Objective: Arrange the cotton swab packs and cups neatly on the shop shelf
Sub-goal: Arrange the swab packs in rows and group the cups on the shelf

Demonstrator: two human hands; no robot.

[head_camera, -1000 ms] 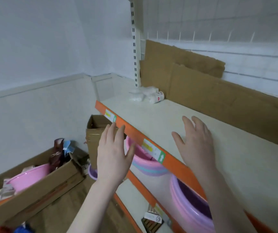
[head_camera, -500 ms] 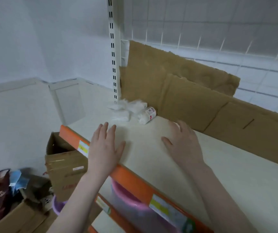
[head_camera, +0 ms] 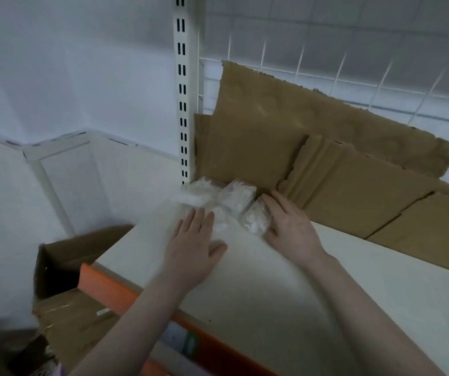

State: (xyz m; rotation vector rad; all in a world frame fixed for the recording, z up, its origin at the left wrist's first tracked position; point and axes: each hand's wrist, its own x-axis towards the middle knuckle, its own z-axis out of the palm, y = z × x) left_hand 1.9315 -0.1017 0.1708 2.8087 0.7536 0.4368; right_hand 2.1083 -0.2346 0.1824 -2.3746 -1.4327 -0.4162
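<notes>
Several clear cotton swab packs [head_camera: 235,198] lie in a loose heap at the shelf's back left corner, by the slotted upright. My left hand [head_camera: 195,246] is flat over the white shelf [head_camera: 285,289], its straight fingers reaching the near edge of the heap. My right hand [head_camera: 289,225] lies against the right side of one pack [head_camera: 256,219], with its fingers laid along it. The frame is blurred, so a grip on that pack is not plain. No cups are in view.
Torn cardboard sheets [head_camera: 340,169] lean on the wire grid behind the shelf. The shelf's front edge is orange [head_camera: 115,291]. An open cardboard box [head_camera: 66,267] stands below at the left, and a slotted white upright [head_camera: 182,104] marks the corner.
Both hands have moved forward across the shelf to the heap of swab packs. The right hand now touches one pack, and the view has come closer to the corner.
</notes>
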